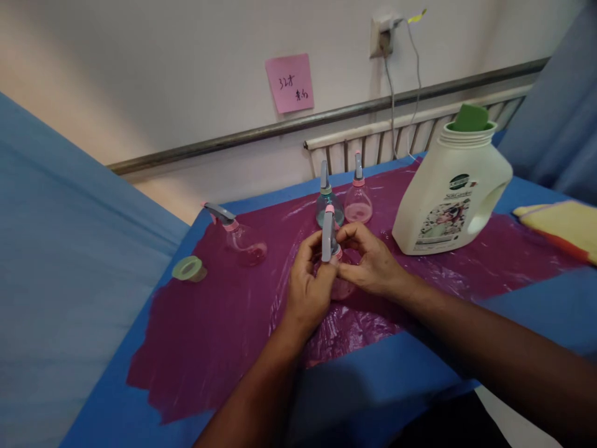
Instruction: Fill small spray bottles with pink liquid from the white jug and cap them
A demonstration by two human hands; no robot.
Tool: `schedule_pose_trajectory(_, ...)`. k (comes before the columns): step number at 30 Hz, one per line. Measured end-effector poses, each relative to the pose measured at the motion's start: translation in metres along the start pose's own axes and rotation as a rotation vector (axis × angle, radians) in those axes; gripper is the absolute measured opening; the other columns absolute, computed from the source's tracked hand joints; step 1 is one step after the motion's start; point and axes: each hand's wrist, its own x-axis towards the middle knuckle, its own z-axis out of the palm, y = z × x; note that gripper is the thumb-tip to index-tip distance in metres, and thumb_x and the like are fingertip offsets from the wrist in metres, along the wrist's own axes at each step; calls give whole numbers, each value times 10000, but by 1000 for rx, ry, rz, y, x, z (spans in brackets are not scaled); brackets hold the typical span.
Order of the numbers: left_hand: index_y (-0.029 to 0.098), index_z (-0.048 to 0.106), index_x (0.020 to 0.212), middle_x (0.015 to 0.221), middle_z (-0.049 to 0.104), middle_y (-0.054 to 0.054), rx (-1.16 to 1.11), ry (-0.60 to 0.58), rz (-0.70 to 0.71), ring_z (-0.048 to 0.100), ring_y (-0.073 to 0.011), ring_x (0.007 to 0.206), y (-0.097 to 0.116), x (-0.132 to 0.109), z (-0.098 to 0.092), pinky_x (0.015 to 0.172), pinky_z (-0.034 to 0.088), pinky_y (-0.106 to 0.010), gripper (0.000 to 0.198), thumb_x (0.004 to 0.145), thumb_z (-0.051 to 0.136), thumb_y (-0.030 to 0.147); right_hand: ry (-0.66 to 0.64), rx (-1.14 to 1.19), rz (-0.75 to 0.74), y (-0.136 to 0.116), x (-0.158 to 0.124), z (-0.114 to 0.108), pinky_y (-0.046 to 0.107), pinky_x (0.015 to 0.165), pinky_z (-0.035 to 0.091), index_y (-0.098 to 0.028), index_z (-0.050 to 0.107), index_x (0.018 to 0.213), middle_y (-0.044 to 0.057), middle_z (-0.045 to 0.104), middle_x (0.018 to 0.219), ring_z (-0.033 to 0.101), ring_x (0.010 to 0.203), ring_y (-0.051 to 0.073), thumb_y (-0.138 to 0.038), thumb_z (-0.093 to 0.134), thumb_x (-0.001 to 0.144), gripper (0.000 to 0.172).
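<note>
Both my hands meet at the neck of a pink spray bottle [329,239] with a grey trigger head, upright at the middle of the table. My left hand [310,286] has its fingers closed round the left side of the neck. From the right, my right hand [368,261] pinches the collar below the head. Its clear pink body is partly hidden by my hands. Just behind stand a teal spray bottle [330,208] and another pink spray bottle [358,202]. A third pink spray bottle [247,244] lies tilted on its side to the left.
A large cream jug [448,199] with a green piece in its mouth stands at right. A small green funnel-like cup [188,269] sits at left. Purple plastic sheeting [209,348] covers the blue table. A yellow cloth [564,224] lies far right; a wall socket [381,37] has cords.
</note>
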Motion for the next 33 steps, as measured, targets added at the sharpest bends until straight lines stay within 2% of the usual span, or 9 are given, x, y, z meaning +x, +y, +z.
schedule_pose_trajectory(3,243,712,1224,1223,813,-78,-53,60,-51,781,-264,1132,-3,1,3,1043,621,-426,374,907,890,331,8,-29,-14,0,0,-1,402,926,631,-286,627,1173,13,739,1090,734,977,210,-246,855,885,369)
schedule_pose_trajectory(5,236,736,1168,1172,819,-73,-37,45,-86,783,-259,1103,-2,2,3,1042,620,-427,286,927,867,318,12,-40,-21,0,0,-1,396,908,629,-287,625,1158,10,731,1073,725,961,207,-245,846,893,347)
schedule_pose_trajectory(8,241,803,1189,1240,826,-86,25,7,-54,771,-268,1165,1,1,1,1088,596,-433,204,997,776,304,9,-37,-19,2,0,0,403,915,630,-286,618,1149,12,723,1080,727,971,210,-249,849,896,344)
schedule_pose_trajectory(12,253,779,1284,1323,811,-96,-2,12,-7,766,-277,1215,-2,0,1,1106,600,-442,301,993,796,331,-10,-18,-21,4,-1,-1,411,933,629,-286,611,1170,14,719,1106,738,991,212,-241,841,905,354)
schedule_pose_trajectory(16,241,719,1188,1173,810,-76,-53,78,-75,783,-255,1089,-5,1,6,1022,628,-423,344,898,894,307,-4,-13,-46,3,-2,-2,397,906,620,-290,612,1180,4,718,1094,732,969,203,-229,833,905,358)
schedule_pose_trajectory(20,240,785,1162,1205,819,-86,19,47,-64,775,-268,1137,0,1,5,1076,602,-442,199,969,795,288,5,-29,-34,4,-2,-1,386,893,610,-289,607,1144,-4,709,1064,717,945,198,-222,838,897,345)
schedule_pose_trajectory(25,253,817,1176,1294,803,-87,73,10,31,753,-279,1233,3,-1,3,1113,584,-440,201,1013,707,288,-12,-23,-31,8,-2,-1,396,928,620,-293,608,1169,5,708,1103,727,984,206,-233,850,910,360)
schedule_pose_trajectory(29,249,711,1233,1218,797,-71,-26,82,-67,780,-257,1134,-2,-1,7,1015,624,-409,363,913,870,313,-20,-30,-37,10,-2,-3,403,928,621,-300,605,1180,1,705,1093,720,987,211,-222,854,898,384)
schedule_pose_trajectory(33,237,734,1165,1151,803,-66,-14,80,-106,778,-244,1079,-2,-1,8,995,615,-405,257,940,844,294,-19,-29,-31,9,-2,-3,411,932,621,-301,616,1179,4,710,1094,717,987,214,-220,846,901,370)
